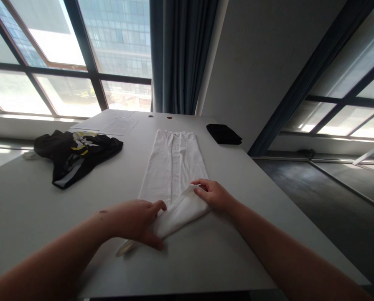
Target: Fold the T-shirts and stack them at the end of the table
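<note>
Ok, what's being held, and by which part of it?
The right hand pinches the white fabric garment by its folded-over edge; whether the left hand grips it can't be told.

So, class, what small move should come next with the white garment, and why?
Probably lift the near left corner with the left hand: the right hand pinches a folded-back edge of the white garment, while that corner trails nearer the person.
</note>
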### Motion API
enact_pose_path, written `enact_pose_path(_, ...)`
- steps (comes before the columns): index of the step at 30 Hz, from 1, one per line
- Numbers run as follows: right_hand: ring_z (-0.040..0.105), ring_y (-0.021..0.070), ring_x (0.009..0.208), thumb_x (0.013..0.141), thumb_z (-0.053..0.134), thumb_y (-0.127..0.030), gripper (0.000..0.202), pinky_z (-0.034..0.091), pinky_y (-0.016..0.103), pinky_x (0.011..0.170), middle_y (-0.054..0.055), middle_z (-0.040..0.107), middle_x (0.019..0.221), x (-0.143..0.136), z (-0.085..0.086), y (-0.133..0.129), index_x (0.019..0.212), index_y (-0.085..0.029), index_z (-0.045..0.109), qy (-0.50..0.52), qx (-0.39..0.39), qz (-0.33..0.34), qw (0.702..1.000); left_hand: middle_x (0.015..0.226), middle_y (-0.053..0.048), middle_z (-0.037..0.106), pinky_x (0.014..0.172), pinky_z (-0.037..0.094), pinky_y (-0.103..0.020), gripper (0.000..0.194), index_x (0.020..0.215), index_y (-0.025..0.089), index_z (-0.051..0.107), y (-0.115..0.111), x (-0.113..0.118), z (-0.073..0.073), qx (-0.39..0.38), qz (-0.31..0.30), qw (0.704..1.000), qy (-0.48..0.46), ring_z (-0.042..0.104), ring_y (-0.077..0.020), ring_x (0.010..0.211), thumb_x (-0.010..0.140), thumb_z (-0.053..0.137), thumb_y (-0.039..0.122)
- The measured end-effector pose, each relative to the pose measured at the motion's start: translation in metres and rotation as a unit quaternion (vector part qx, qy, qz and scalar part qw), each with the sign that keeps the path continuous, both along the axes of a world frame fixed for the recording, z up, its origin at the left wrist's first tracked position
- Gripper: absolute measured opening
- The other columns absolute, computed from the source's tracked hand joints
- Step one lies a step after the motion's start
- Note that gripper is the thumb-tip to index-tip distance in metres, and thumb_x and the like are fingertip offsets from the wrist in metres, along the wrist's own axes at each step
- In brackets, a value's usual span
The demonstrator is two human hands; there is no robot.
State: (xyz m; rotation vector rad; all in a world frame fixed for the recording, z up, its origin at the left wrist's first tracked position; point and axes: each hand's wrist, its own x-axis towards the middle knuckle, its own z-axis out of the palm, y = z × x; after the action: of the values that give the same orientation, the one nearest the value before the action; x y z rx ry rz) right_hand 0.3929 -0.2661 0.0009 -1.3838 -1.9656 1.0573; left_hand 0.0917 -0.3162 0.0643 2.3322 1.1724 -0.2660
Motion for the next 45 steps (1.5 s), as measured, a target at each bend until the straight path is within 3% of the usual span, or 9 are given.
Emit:
enact_pose_path(5,0.066,0.0219,0.091,0.091,0.063,-0.042,0.045,0.050,0.033,0.082,0.008,0.072,0.100,-0.005,0.005,-0.003,0.127,-0.016,0.069,0.047,-0.005,0.013,0.999,0.091,-0.005,0.071,0.068,0.048,-0.032,0.062,0.135,0.026,0.055,0.001,0.006,-0.013,0.026,-0.012,1.000,0.002,0.067,-0.0270,0.080,0.075,0.070,0.032)
enact_pose_path(10,0.064,0.0184,0.090,0.086,0.072,-0.039,0.055,0.051,0.031,0.083,0.007,0.067,0.107,0.005,0.016,-0.003,0.137,-0.019,0.064,0.077,-0.020,0.043,0.996,0.106,-0.002,0.071,0.073,0.049,-0.030,0.048,0.126,0.027,0.056,0.007,0.003,-0.008,-0.024,-0.014,0.996,-0.084,0.066,-0.0205,0.084,0.079,0.062,0.024)
enact_pose_path(14,0.065,0.0171,0.088,0.087,0.075,-0.042,0.059,0.052,0.029,0.078,0.006,0.070,0.101,0.024,0.033,-0.002,0.139,-0.017,0.062,0.085,-0.102,0.198,0.971,0.109,0.000,0.072,0.075,0.052,-0.027,0.039,0.118,0.027,0.059,0.007,0.002,0.003,-0.114,-0.042,0.976,-0.180,0.067,-0.0173,0.089,0.080,0.068,0.026)
enact_pose_path(17,0.068,0.0206,0.101,0.084,0.080,-0.044,0.062,0.054,0.031,0.086,0.011,0.072,0.117,0.026,0.045,-0.006,0.138,-0.017,0.064,0.037,-0.200,0.372,0.905,0.105,0.000,0.073,0.072,0.054,-0.025,0.035,0.112,0.024,0.060,0.006,0.006,0.005,-0.196,-0.039,0.950,-0.239,0.069,-0.0161,0.088,0.079,0.073,0.026)
enact_pose_path(20,0.071,0.0206,0.103,0.086,0.079,-0.046,0.061,0.054,0.029,0.085,0.012,0.073,0.121,0.015,0.049,-0.014,0.139,-0.017,0.065,-0.012,-0.267,0.459,0.847,0.101,0.000,0.072,0.070,0.054,-0.026,0.037,0.107,0.024,0.064,0.004,0.010,0.000,-0.183,-0.056,0.953,-0.233,0.070,-0.0173,0.086,0.075,0.081,0.028)
enact_pose_path(27,0.069,0.0144,0.083,0.090,0.074,-0.037,0.045,0.052,0.022,0.075,0.004,0.076,0.096,-0.007,0.043,-0.030,0.131,-0.020,0.071,-0.090,-0.218,0.443,0.865,0.124,-0.004,0.066,0.102,0.048,-0.039,0.060,0.122,0.031,0.067,-0.037,0.006,-0.018,0.003,-0.162,0.976,-0.144,0.063,-0.0288,0.114,0.067,0.091,0.036)
enact_pose_path(32,0.062,0.0112,0.075,0.088,0.074,-0.032,0.030,0.047,0.021,0.075,-0.002,0.070,0.083,-0.016,0.038,-0.038,0.116,-0.023,0.079,-0.126,-0.115,0.431,0.886,0.126,-0.004,0.063,0.099,0.047,-0.034,0.038,0.120,0.030,0.064,-0.072,-0.002,-0.041,0.110,-0.070,0.979,-0.159,0.062,-0.0242,0.112,0.084,0.069,0.018)
enact_pose_path(36,0.061,0.0108,0.074,0.087,0.075,-0.032,0.026,0.045,0.021,0.072,-0.003,0.067,0.081,-0.019,0.039,-0.041,0.112,-0.023,0.079,-0.146,-0.101,0.436,0.882,0.105,-0.003,0.066,0.086,0.048,-0.032,0.020,0.105,0.025,0.060,-0.084,-0.002,-0.056,0.150,-0.013,0.978,-0.142,0.064,-0.0216,0.094,0.086,0.061,0.018)
enact_pose_path(45,0.055,0.0162,0.067,0.077,0.079,-0.046,0.026,0.032,0.026,0.060,0.000,0.067,0.075,-0.036,0.040,-0.085,0.087,-0.023,0.072,-0.314,0.085,0.368,0.871,0.093,-0.002,0.065,0.075,0.045,-0.032,0.004,0.094,0.024,0.055,-0.099,0.014,-0.065,0.231,0.098,0.955,-0.156,0.062,-0.0209,0.084,0.091,0.055,0.022)
